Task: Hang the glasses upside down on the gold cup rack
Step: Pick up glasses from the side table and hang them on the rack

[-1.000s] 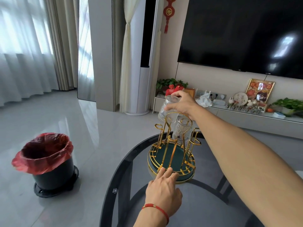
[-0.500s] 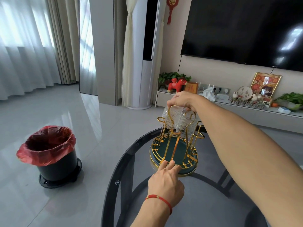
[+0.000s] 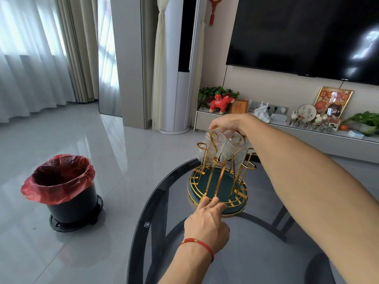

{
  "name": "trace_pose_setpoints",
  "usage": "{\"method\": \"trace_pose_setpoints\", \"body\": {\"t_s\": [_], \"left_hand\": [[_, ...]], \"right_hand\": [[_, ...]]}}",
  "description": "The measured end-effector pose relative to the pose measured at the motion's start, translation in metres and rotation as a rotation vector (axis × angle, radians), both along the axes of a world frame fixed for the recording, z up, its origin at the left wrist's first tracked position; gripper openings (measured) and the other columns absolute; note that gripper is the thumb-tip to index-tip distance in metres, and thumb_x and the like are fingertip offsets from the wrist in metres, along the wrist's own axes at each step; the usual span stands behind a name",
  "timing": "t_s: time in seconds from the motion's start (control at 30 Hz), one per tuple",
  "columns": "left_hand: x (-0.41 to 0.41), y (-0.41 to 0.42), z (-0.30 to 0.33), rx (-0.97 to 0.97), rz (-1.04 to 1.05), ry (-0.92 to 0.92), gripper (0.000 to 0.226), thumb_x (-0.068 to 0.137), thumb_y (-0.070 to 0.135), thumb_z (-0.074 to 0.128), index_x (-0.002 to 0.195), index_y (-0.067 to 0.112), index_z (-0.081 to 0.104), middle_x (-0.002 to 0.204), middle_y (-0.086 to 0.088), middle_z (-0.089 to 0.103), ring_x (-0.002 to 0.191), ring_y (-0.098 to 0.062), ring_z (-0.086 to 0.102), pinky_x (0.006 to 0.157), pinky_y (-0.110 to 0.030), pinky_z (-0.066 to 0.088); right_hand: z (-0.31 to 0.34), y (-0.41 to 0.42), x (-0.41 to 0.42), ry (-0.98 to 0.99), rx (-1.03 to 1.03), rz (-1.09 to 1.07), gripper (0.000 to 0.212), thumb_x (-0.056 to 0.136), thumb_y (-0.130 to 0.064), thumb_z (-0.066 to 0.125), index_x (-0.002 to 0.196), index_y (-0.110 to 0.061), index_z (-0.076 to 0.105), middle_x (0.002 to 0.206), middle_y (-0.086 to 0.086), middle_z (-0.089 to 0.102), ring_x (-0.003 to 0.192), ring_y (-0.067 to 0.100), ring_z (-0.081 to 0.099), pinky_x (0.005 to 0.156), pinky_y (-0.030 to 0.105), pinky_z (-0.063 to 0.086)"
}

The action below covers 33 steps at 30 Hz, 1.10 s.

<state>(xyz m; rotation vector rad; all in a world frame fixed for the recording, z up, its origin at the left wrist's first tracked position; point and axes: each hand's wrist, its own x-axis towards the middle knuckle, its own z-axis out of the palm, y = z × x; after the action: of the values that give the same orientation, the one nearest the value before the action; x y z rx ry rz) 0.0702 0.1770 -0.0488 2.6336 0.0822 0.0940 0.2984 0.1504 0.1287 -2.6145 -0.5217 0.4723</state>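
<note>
The gold cup rack point(image 3: 217, 181), with a round dark green tray as its base, stands at the far side of a dark glass table point(image 3: 242, 251). Two ribbed clear glasses hang upside down on its far prongs. My right hand point(image 3: 229, 123) reaches over the top and holds the base of the left glass point(image 3: 208, 148). The second glass point(image 3: 233, 150) hangs just to the right of it. My left hand point(image 3: 207, 222), with a red string at the wrist, rests its fingertips on the near rim of the rack's tray.
A black bin with a red bag point(image 3: 61, 187) stands on the floor to the left of the table. Beyond the table are a low TV shelf point(image 3: 307, 130) with ornaments and plants, and a large wall TV point(image 3: 307, 35).
My right hand has lowered the left glass from above the rack down over a far prong, beside the hung glass. My left hand has stayed on the tray's rim.
</note>
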Motion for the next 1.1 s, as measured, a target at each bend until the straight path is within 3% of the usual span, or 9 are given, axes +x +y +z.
{"method": "trace_pose_setpoints", "body": {"t_s": [0.07,0.23,0.4,0.5,0.63,0.7,0.87,1.03,1.1], "left_hand": [[0.0,0.001,0.0,0.0,-0.002,-0.004,0.049,0.099,0.026,0.053,0.147,0.033,0.047,0.158,0.009,0.041,0.153,-0.02,0.022,0.103,-0.046,0.052],[-0.003,0.001,0.002,0.015,-0.02,0.0,0.051,0.098,0.025,0.054,0.148,0.031,0.046,0.156,0.008,0.043,0.149,-0.019,0.027,0.098,-0.045,0.054],[-0.011,-0.004,0.006,0.006,0.018,-0.196,0.04,0.097,0.019,0.053,0.136,0.023,0.061,0.131,0.004,0.063,0.126,-0.017,0.051,0.091,-0.036,0.055],[-0.022,-0.01,0.007,0.029,0.004,-0.292,0.042,0.097,0.016,0.056,0.139,0.02,0.06,0.135,0.0,0.064,0.128,-0.021,0.053,0.095,-0.036,0.053],[-0.043,-0.019,-0.001,0.092,-0.114,-0.342,0.052,0.092,0.008,0.06,0.142,0.019,0.058,0.149,-0.005,0.055,0.133,-0.03,0.052,0.102,-0.041,0.051],[-0.055,-0.018,-0.007,0.073,-0.153,-0.265,0.062,0.091,0.008,0.058,0.149,0.025,0.05,0.161,-0.005,0.041,0.144,-0.03,0.041,0.112,-0.044,0.043],[-0.077,-0.023,-0.005,-0.061,-0.18,-0.169,0.069,0.091,0.012,0.063,0.154,0.032,0.041,0.164,-0.001,0.035,0.148,-0.028,0.038,0.118,-0.044,0.033],[-0.092,-0.051,0.004,-0.106,-0.216,-0.23,0.065,0.088,0.01,0.063,0.15,0.026,0.049,0.153,-0.003,0.052,0.141,-0.027,0.047,0.117,-0.044,0.039],[-0.095,-0.063,0.007,-0.125,-0.24,-0.218,0.063,0.087,0.007,0.062,0.147,0.024,0.052,0.149,-0.002,0.057,0.137,-0.026,0.052,0.115,-0.043,0.042]], "right_hand": [[0.0,-0.004,-0.001,-0.053,0.107,-0.032,0.042,0.102,-0.036,0.048,0.131,-0.012,0.067,0.139,0.012,0.061,0.115,0.025,0.063,0.092,0.039,0.053],[0.004,-0.024,-0.02,-0.248,0.298,-0.099,0.048,0.103,-0.043,0.038,0.101,-0.015,0.077,0.113,0.008,0.072,0.11,0.027,0.065,0.107,0.048,0.047],[0.005,-0.07,-0.064,-0.412,0.38,-0.003,0.033,0.104,-0.029,0.05,0.104,-0.016,0.081,0.105,-0.003,0.073,0.103,0.015,0.063,0.078,0.026,0.046],[0.002,-0.109,-0.098,-0.51,0.401,0.062,0.028,0.105,-0.023,0.053,0.111,-0.018,0.079,0.104,-0.007,0.071,0.098,0.007,0.058,0.075,0.021,0.039],[-0.008,-0.18,-0.142,-0.509,0.392,-0.011,0.022,0.099,-0.023,0.059,0.1,-0.028,0.08,0.078,-0.024,0.066,0.074,-0.012,0.058,0.063,0.01,0.037],[-0.018,-0.219,-0.161,-0.468,0.267,-0.018,0.02,0.097,-0.023,0.061,0.096,-0.032,0.08,0.069,-0.024,0.067,0.069,-0.013,0.06,0.06,0.009,0.039],[-0.042,-0.306,-0.196,-0.284,-0.126,-0.012,0.019,0.091,-0.036,0.068,0.109,-0.032,0.076,0.114,-0.006,0.074,0.109,0.017,0.067,0.096,0.037,0.052],[-0.065,-0.346,-0.218,-0.033,-0.599,0.041,0.106,0.066,-0.076,0.073,0.157,-0.041,0.031,0.157,-0.002,0.041,0.143,0.027,0.042,0.109,0.045,0.041],[-0.077,-0.354,-0.221,-0.046,-0.733,0.025,0.109,0.068,-0.066,0.08,0.158,-0.039,0.025,0.153,0.001,0.04,0.14,0.031,0.043,0.105,0.049,0.043]]}}
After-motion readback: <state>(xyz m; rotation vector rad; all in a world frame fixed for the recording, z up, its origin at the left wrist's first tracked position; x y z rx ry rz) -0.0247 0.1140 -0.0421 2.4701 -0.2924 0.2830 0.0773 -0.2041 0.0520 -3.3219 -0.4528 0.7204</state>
